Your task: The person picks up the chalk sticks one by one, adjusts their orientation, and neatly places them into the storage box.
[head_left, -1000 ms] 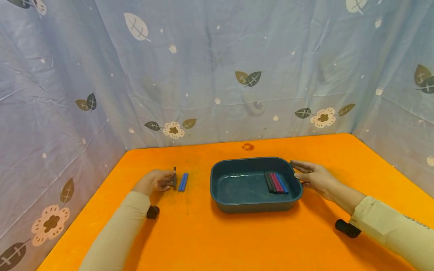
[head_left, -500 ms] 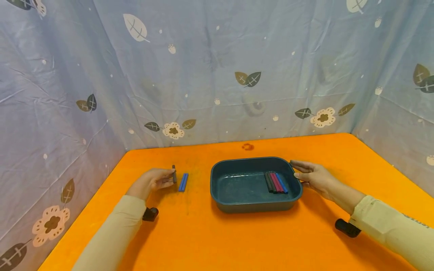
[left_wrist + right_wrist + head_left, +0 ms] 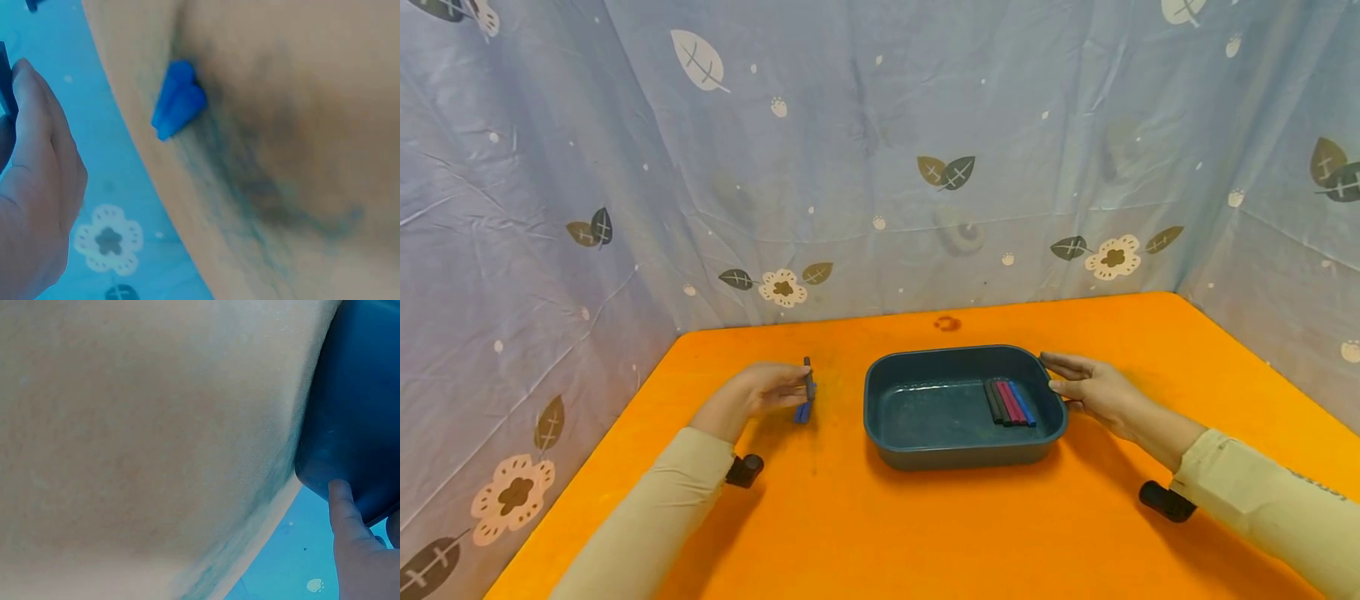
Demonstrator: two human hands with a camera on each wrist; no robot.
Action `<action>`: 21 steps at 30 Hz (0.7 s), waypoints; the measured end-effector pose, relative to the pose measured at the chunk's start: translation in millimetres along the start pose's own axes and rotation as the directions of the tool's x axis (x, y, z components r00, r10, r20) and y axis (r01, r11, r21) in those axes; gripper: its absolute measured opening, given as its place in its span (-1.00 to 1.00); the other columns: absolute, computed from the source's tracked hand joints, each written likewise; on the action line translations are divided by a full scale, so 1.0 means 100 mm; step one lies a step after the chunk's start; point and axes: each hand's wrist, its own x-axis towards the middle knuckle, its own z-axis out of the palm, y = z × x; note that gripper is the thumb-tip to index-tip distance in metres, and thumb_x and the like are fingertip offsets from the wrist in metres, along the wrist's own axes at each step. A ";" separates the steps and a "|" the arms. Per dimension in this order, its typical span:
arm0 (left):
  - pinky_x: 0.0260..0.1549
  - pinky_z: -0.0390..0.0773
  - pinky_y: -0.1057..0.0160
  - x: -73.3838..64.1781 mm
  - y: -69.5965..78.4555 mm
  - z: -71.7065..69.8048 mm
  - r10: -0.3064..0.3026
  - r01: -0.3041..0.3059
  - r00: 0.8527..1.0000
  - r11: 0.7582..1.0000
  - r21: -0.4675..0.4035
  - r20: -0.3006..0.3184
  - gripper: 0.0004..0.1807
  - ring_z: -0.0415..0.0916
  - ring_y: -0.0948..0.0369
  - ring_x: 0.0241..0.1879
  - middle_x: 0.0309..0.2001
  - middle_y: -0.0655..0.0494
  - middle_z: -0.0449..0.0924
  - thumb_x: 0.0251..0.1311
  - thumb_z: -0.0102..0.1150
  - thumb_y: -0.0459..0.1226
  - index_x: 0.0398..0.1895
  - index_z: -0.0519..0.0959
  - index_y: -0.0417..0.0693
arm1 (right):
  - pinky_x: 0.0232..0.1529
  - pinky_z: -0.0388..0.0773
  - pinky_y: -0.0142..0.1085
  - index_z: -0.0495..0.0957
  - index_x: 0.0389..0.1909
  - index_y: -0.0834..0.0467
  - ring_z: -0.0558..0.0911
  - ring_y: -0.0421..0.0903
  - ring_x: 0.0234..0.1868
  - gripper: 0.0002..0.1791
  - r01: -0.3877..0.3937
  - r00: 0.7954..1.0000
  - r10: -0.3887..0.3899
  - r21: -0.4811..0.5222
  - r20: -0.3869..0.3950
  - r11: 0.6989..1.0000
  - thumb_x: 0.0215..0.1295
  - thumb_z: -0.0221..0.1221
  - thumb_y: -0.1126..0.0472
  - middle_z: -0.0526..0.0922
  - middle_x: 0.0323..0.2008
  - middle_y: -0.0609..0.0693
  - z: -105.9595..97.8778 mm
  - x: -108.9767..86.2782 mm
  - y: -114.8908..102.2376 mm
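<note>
My left hand [image 3: 767, 390] pinches a slim dark grey stick [image 3: 809, 385] upright between thumb and fingers, above the orange table. Just under it lie two blue sticks [image 3: 802, 413], partly covered by the hand; in the left wrist view their blue ends [image 3: 181, 100] show side by side. My right hand [image 3: 1101, 393] rests with extended fingers against the right end of a dark blue-green tray [image 3: 955, 459], thumb at the rim. In the right wrist view one straight finger [image 3: 345, 512] touches its outer wall. Dark [image 3: 994, 403], magenta [image 3: 1009, 403] and blue [image 3: 1022, 403] sticks lie in a row inside the tray.
The orange table [image 3: 865, 533] ends at a patterned cloth [image 3: 880, 167] that hangs behind and on both sides. A brownish ring mark [image 3: 947, 323] is near the back edge. Black devices sit under the left wrist [image 3: 745, 471] and right wrist [image 3: 1167, 502].
My left hand has lifted the dark stick a little and carried it right, over the two blue sticks. My right hand and the tray have stayed put.
</note>
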 end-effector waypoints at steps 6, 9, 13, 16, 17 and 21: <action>0.26 0.34 0.01 -0.01 0.06 0.12 0.004 -0.005 0.999 0.999 0.035 0.049 -0.66 0.56 0.17 -0.25 -0.17 -0.08 0.56 0.46 -0.07 -0.36 0.17 0.39 -0.45 | -0.10 0.59 -0.33 -0.16 0.49 0.37 0.54 -0.39 -0.07 -0.32 0.001 1.000 -0.001 -0.005 0.004 1.000 0.51 -0.06 0.36 -0.14 0.46 0.37 0.00 0.00 0.00; 0.17 0.45 0.06 -0.01 0.11 0.20 0.018 -0.020 0.997 0.999 0.032 0.082 -0.72 0.59 0.16 -0.29 -0.18 -0.09 0.57 0.45 -0.06 -0.37 0.07 0.44 -0.44 | -0.08 0.59 -0.33 -0.16 0.49 0.35 0.54 -0.39 -0.07 -0.32 -0.007 1.000 0.007 -0.002 -0.001 1.000 0.51 -0.05 0.36 -0.14 0.47 0.36 0.00 -0.01 0.00; -0.01 0.59 0.17 -0.01 0.18 0.29 0.013 -0.014 0.995 1.000 0.004 0.100 -0.78 0.60 0.12 -0.28 -0.25 -0.05 0.56 0.44 -0.03 -0.38 -0.01 0.47 -0.40 | -0.09 0.59 -0.33 -0.16 0.49 0.36 0.55 -0.37 -0.06 -0.31 -0.006 1.000 0.006 0.000 0.000 1.000 0.50 -0.05 0.35 -0.14 0.46 0.37 0.00 -0.01 -0.01; -0.01 0.59 0.19 -0.02 0.22 0.36 0.002 -0.002 0.994 1.000 0.004 0.108 -0.76 0.59 0.10 -0.24 -0.20 -0.07 0.54 0.43 -0.03 -0.39 0.03 0.46 -0.40 | -0.10 0.59 -0.33 -0.16 0.49 0.37 0.55 -0.36 -0.06 -0.32 0.001 1.000 -0.001 -0.002 -0.001 1.000 0.50 -0.05 0.35 -0.14 0.46 0.37 0.00 -0.01 0.00; 0.01 0.58 0.17 -0.03 0.23 0.39 -0.001 0.000 0.994 1.000 0.003 0.106 -0.76 0.59 0.10 -0.24 -0.17 -0.09 0.53 0.43 -0.03 -0.39 0.03 0.46 -0.40 | -0.10 0.60 -0.33 -0.16 0.49 0.37 0.55 -0.35 -0.06 -0.32 0.005 1.000 -0.005 -0.002 -0.001 1.000 0.51 -0.05 0.35 -0.14 0.46 0.38 0.00 -0.01 0.00; 0.09 0.53 0.11 -0.04 0.28 0.50 0.001 -0.002 0.993 1.000 0.010 0.115 -0.76 0.58 0.09 -0.24 -0.12 -0.15 0.49 0.44 -0.04 -0.40 0.05 0.45 -0.41 | -0.11 0.60 -0.33 -0.15 0.49 0.36 0.55 -0.37 -0.08 -0.33 -0.001 1.000 0.001 -0.001 -0.008 1.000 0.51 -0.06 0.37 -0.13 0.46 0.37 0.01 -0.01 0.00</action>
